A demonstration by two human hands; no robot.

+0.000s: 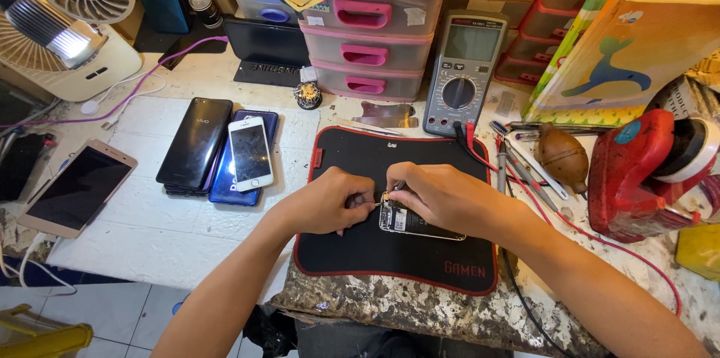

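Steadying the opened phone [420, 223] on the black mat [352, 253], both hands pinched together at its top edge, the left hand [330, 200] gripping a thin tool

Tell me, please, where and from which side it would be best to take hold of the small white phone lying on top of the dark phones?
Probably by its two long edges, coming straight down from above. The small white phone lies flat, screen up, on the stack of dark phones, so its sides stand proud and free. Both hands, left hand and right hand, are on the opened phone.
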